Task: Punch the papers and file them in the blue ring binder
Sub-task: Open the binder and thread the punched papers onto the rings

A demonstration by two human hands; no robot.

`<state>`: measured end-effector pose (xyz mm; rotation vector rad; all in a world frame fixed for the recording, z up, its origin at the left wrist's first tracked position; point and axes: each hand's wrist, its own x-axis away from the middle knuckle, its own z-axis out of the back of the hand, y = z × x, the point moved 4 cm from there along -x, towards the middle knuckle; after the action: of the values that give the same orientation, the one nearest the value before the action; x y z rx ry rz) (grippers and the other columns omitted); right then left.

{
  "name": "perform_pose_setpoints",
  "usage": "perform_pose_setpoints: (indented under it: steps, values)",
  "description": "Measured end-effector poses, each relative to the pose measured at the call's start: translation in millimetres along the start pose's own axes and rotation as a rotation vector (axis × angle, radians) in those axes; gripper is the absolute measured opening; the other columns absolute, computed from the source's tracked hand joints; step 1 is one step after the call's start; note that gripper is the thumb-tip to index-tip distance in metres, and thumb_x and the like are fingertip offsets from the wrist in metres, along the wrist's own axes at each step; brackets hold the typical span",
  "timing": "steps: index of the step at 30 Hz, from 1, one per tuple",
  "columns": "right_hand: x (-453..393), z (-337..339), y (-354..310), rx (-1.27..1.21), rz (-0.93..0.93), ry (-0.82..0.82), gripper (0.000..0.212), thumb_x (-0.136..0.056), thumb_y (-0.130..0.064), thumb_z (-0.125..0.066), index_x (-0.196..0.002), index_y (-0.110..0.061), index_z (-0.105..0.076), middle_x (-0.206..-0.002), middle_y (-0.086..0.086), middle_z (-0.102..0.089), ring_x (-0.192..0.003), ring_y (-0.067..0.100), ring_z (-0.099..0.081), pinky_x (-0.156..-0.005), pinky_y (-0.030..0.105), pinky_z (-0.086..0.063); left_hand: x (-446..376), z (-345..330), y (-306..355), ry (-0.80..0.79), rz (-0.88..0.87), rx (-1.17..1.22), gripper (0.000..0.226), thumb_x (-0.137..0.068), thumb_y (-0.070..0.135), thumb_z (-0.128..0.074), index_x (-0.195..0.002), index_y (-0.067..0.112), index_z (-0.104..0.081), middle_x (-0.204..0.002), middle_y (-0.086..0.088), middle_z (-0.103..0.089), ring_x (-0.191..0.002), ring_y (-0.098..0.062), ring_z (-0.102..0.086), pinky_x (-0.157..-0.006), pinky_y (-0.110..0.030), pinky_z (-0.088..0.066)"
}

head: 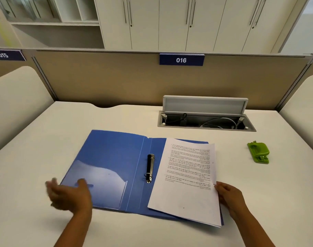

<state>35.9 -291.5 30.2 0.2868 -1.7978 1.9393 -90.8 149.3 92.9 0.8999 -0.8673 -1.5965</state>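
head view: the blue ring binder (116, 168) lies open mid-counter, rings (149, 168) bare, papers (187, 179) loose on its right cover, apparently unpunched and unfiled. green hole punch (258, 152) sits untouched toward the counter's right edge. right hand (229, 196) fingers pinch the stack's right edge; left hand (68, 195), blurred, fingers spread, holds nothing over the left cover.

Left hand (68, 194) blurred, its grip perhaps open; forearms cropped.
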Motion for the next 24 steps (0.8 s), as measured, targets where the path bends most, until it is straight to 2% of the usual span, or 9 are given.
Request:
perform_pose_setpoints:
  steps: [2,4,7,9,12,15,17,20,24]
  values:
    - [0.9,-1.2,0.7,0.021,0.017,0.011,0.010,-0.089,-0.008,-0.057,-0.097,-0.007,-0.062,-0.093,0.012,-0.064,-0.083,0.031,-0.061,-0.073,0.037,-0.053,17.8,-20.1,15.9,-0.157,-0.234,-0.053,0.055,-0.075,-0.001,-0.065,-0.125,-0.005,-0.043,-0.134,-0.027,-0.043,-0.124,-0.044,-0.039,-0.101,-0.053,-0.030]
    - [0.9,-1.4,1.2,0.033,0.019,0.010,0.009,-0.088,-0.007,-0.057,-0.096,-0.007,-0.062,-0.093,0.012,-0.064,-0.084,0.030,-0.061,-0.076,0.038,-0.052,41.4,-47.1,22.2,-0.427,-0.374,-0.037,0.043,-0.077,-0.001,-0.064,-0.118,-0.001,-0.052,-0.125,-0.025,-0.053,-0.116,-0.042,-0.048,-0.096,-0.049,-0.039]
    - [-0.3,0.6,2.1,0.038,0.008,0.018,0.009,-0.088,-0.007,-0.058,-0.096,-0.007,-0.062,-0.093,0.012,-0.065,-0.086,0.031,-0.062,-0.073,0.035,-0.053,81.9,-82.2,25.2,-0.852,-0.432,-0.048,0.039,-0.083,0.009,-0.061,-0.122,0.007,-0.053,-0.129,-0.014,-0.053,-0.120,-0.030,-0.048,-0.097,-0.038,-0.041]
    - [-0.3,-0.8,1.9,0.043,0.001,0.015,0.008,-0.088,-0.007,-0.058,-0.095,-0.007,-0.062,-0.091,0.011,-0.065,-0.085,0.031,-0.062,-0.071,0.034,-0.053,99.1,-98.8,24.7,-1.009,-0.452,-0.095,0.038,-0.085,0.013,-0.059,-0.122,0.010,-0.053,-0.129,-0.011,-0.053,-0.116,-0.026,-0.051,-0.095,-0.030,-0.042]
    - [1.0,-0.9,0.6,0.046,-0.001,0.022,0.006,-0.087,-0.008,-0.059,-0.092,-0.009,-0.062,-0.088,0.008,-0.065,-0.082,0.028,-0.062,-0.062,0.027,-0.051,106.9,-116.7,26.8,-1.081,-0.366,-0.144,0.026,-0.088,0.015,-0.054,-0.113,0.008,-0.061,-0.118,-0.013,-0.060,-0.105,-0.025,-0.058,-0.086,-0.022,-0.042]
    - [1.8,-0.6,0.5,0.055,0.000,0.029,0.006,-0.087,-0.008,-0.059,-0.086,-0.014,-0.062,-0.086,0.006,-0.065,-0.079,0.024,-0.063,-0.059,0.024,-0.051,102.5,-126.5,28.2,-1.081,-0.319,-0.170,0.020,-0.088,0.016,-0.055,-0.101,0.005,-0.065,-0.101,-0.015,-0.066,-0.088,-0.021,-0.059,-0.080,-0.023,-0.044]
    - [0.8,-0.3,1.6,0.060,-0.002,0.037,0.006,-0.087,-0.008,-0.059,-0.087,-0.013,-0.062,-0.087,0.008,-0.065,-0.080,0.026,-0.063,-0.061,0.025,-0.051,101.5,-130.4,27.1,-1.126,-0.308,-0.169,0.013,-0.088,0.015,-0.054,-0.094,0.008,-0.063,-0.090,-0.012,-0.063,-0.081,-0.018,-0.056,-0.076,-0.024,-0.046]
    - [-0.1,-1.0,1.4,0.077,0.008,0.042,0.005,-0.087,-0.008,-0.059,-0.089,-0.012,-0.063,-0.089,0.010,-0.066,-0.083,0.030,-0.063,-0.071,0.034,-0.054,103.9,-133.2,25.6,-1.188,-0.326,-0.153,0.004,-0.089,0.014,-0.053,-0.087,0.013,-0.056,-0.087,-0.007,-0.058,-0.082,-0.018,-0.055,-0.074,-0.020,-0.045]
    - [2.3,-0.7,-1.0,0.067,0.005,0.041,0.006,-0.087,-0.007,-0.059,-0.089,-0.010,-0.062,-0.081,0.005,-0.065,-0.074,0.023,-0.062,-0.064,0.028,-0.051,107.9,-134.1,27.5,-1.209,-0.329,-0.122,0.020,-0.089,0.012,-0.053,-0.073,0.024,-0.050,-0.077,0.002,-0.056,-0.077,-0.013,-0.054,-0.064,-0.008,-0.041]
